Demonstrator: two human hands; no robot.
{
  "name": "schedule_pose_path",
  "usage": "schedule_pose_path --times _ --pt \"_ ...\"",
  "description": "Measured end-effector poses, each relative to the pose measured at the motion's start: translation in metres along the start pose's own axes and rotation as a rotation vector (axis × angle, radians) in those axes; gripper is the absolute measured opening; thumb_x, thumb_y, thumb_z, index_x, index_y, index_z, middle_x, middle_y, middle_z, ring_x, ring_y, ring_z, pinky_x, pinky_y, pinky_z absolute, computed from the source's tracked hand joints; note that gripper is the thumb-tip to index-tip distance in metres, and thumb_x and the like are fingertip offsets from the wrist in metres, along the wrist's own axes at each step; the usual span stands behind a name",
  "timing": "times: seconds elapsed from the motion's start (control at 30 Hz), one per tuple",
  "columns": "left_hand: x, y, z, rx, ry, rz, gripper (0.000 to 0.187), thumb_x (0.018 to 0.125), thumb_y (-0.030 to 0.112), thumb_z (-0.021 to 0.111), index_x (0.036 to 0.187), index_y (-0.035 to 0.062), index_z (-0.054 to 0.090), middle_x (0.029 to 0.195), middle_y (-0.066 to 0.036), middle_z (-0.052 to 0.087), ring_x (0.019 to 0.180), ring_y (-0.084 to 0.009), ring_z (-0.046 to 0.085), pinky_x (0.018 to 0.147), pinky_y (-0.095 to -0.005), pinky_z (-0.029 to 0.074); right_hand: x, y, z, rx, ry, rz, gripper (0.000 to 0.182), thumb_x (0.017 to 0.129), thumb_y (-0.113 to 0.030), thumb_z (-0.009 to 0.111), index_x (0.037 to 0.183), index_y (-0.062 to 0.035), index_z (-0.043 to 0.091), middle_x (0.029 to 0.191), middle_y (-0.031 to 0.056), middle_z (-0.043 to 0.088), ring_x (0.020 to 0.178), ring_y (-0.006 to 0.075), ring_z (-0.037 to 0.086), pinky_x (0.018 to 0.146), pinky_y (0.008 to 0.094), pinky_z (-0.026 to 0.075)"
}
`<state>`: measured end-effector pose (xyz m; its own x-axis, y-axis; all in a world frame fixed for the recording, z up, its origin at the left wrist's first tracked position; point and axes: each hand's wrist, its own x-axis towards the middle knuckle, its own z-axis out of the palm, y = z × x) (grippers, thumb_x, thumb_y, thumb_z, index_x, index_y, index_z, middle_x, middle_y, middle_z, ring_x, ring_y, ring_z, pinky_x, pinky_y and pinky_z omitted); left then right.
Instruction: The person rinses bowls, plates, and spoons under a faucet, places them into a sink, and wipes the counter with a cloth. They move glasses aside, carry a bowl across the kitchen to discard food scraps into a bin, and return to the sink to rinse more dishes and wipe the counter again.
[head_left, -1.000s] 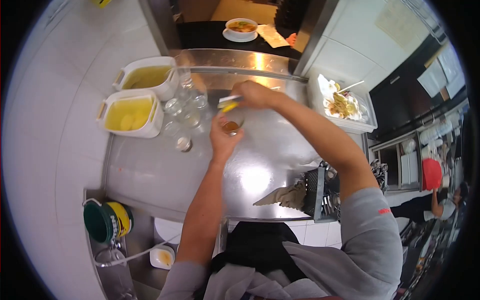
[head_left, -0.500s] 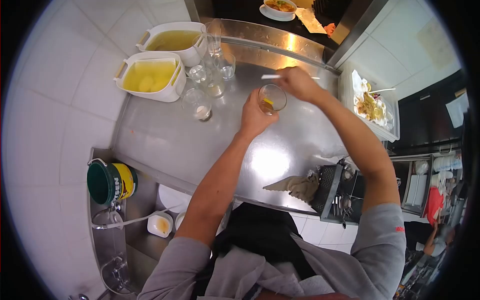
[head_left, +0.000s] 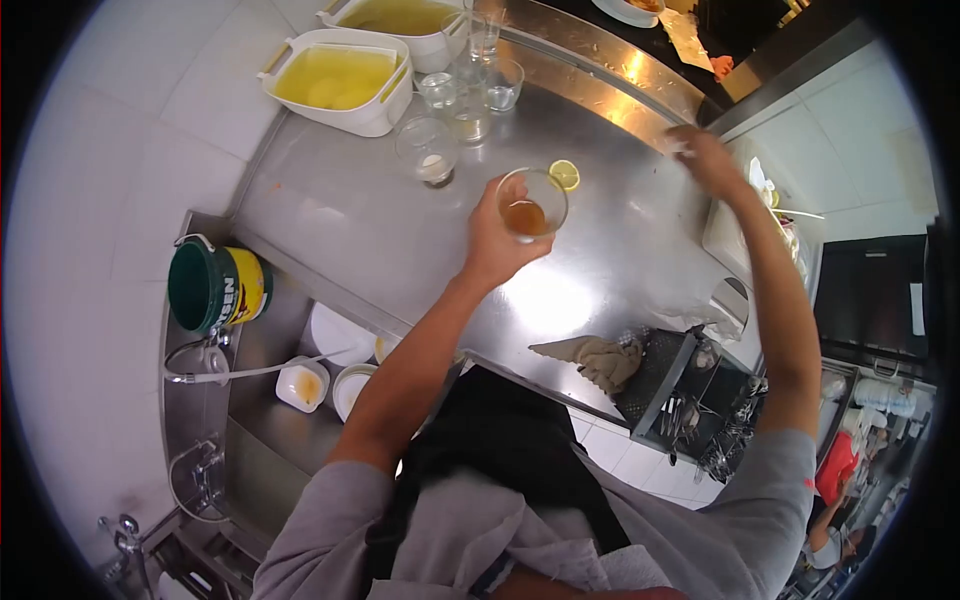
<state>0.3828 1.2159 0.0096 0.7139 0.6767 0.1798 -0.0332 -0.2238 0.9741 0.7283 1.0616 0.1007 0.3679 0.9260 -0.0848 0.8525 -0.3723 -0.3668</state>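
Observation:
My left hand [head_left: 487, 240] is wrapped around a clear drinking glass [head_left: 545, 228], tilted so that its mouth faces me. Brown liquid [head_left: 523, 216] lies at the bottom of it. Just beyond the rim, a lemon slice [head_left: 565, 175] rests on the steel counter. Far to the right, my right hand [head_left: 708, 165] is raised near the counter's back edge, fingers closed. Something whitish shows at its fingertips, too blurred to name. Several other glasses [head_left: 470, 125] stand left of the held one, some with clear liquid in them.
White tubs of yellow liquid [head_left: 345, 110] stand at the back left. A white bin with scraps [head_left: 730, 235] is at the right. Nearer me are a cloth [head_left: 600, 362] and a cutlery rack [head_left: 675, 400]. The sink [head_left: 265, 430] at left holds dishes and a green bucket [head_left: 205, 285].
My right hand has swung right, away from the glass, toward the bin. The glass stays in my left hand. The lemon slice now shows on the counter, and the camera view has shifted.

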Motion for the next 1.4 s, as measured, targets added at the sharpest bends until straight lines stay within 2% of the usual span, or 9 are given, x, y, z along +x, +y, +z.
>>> schedule_pose_path --times 0.17,0.4,0.47,0.53,0.57,0.6,0.7,1.13,1.4 --pt "-0.053 0.01 -0.035 -0.079 0.054 -0.032 0.075 0.06 0.006 0.084 0.125 0.0038 0.047 0.123 -0.01 0.053 0.112 -0.023 0.057 0.097 -0.0363 0.047 0.052 -0.086 0.154 -0.249 -0.257 -0.217 0.04 0.082 -0.017 0.058 0.12 -0.0058 0.054 0.122 0.0238 0.056 0.119 0.0383 0.052 0.1 0.045 0.043" --pt "-0.166 0.032 -0.128 0.083 0.187 -0.04 0.077 0.066 0.001 0.078 0.132 0.0052 0.038 0.124 -0.012 0.05 0.12 -0.0259 0.053 0.103 -0.0384 0.043 0.018 -0.12 0.107 -0.23 -0.265 -0.021 0.036 0.084 -0.017 0.057 0.117 -0.0041 0.054 0.118 0.0267 0.054 0.112 0.0398 0.057 0.093 0.048 0.048" --pt "-0.204 0.027 -0.151 -0.076 0.309 -0.077 0.074 0.067 0.0 0.077 0.13 0.0062 0.039 0.122 -0.011 0.051 0.117 -0.0253 0.053 0.099 -0.0393 0.047 -0.002 -0.073 0.073 -0.37 -0.15 -0.217 0.044 0.082 -0.019 0.059 0.122 -0.0028 0.053 0.117 0.0265 0.057 0.113 0.0353 0.058 0.093 0.0479 0.048" --pt "-0.238 0.016 -0.176 -0.025 0.458 -0.186 0.065 0.067 0.006 0.081 0.121 0.0055 0.045 0.113 -0.007 0.05 0.108 -0.0216 0.054 0.097 -0.0365 0.045 -0.026 -0.046 0.026 -0.274 0.078 0.37 0.046 0.083 -0.02 0.06 0.124 -0.0016 0.054 0.121 0.0239 0.06 0.109 0.0362 0.059 0.092 0.0478 0.048" --pt "-0.26 -0.004 -0.188 -0.113 0.5 -0.274 0.061 0.069 0.009 0.08 0.119 0.0074 0.045 0.109 -0.007 0.052 0.102 -0.0208 0.054 0.091 -0.0359 0.047 -0.037 0.087 0.035 -0.745 0.453 -0.358 0.047 0.086 -0.023 0.061 0.127 -0.0022 0.053 0.119 0.0227 0.062 0.106 0.037 0.06 0.091 0.0454 0.049" --pt "-0.281 -0.02 -0.206 0.104 0.516 -0.311 0.065 0.069 0.011 0.081 0.122 0.0077 0.044 0.107 -0.007 0.053 0.099 -0.0202 0.055 0.088 -0.036 0.048 -0.055 0.042 -0.008 -0.249 0.16 0.255 0.054 0.085 -0.023 0.067 0.131 -0.0008 0.049 0.121 0.0223 0.062 0.11 0.0365 0.06 0.094 0.0437 0.049" --pt "-0.319 -0.058 -0.244 0.125 0.768 -0.406 0.073 0.067 0.008 0.081 0.128 0.0078 0.041 0.108 -0.01 0.054 0.098 -0.0208 0.054 0.086 -0.0362 0.049 -0.061 0.109 -0.055 -0.306 0.142 -0.018 0.076 0.081 -0.026 0.077 0.141 0.0036 0.041 0.127 0.024 0.059 0.118 0.038 0.057 0.103 0.0433 0.044" --pt "-0.311 -0.225 -0.369 -0.958 1.08 -0.832 0.046 0.076 0.038 0.076 0.102 0.0046 0.058 0.088 -0.011 0.063 0.07 -0.022 0.064 0.053 -0.035 0.055 -0.059 -0.355 0.043 0.059 -0.175 -0.22 0.037 0.09 -0.006 0.065 0.127 -0.0038 0.06 0.112 0.0109 0.067 0.086 0.0164 0.064 0.081 0.03 0.051" --pt "-0.316 -0.201 -0.35 0.251 1.339 -0.381 0.067 0.063 0.021 0.087 0.115 0.002 0.049 0.103 -0.013 0.059 0.09 -0.0201 0.06 0.078 -0.0363 0.052 -0.072 -0.486 0.286 0.62 -0.887 -0.372 0.042 0.094 -0.023 0.064 0.13 -0.0036 0.055 0.113 0.0094 0.067 0.097 0.0174 0.063 0.087 0.0333 0.051"
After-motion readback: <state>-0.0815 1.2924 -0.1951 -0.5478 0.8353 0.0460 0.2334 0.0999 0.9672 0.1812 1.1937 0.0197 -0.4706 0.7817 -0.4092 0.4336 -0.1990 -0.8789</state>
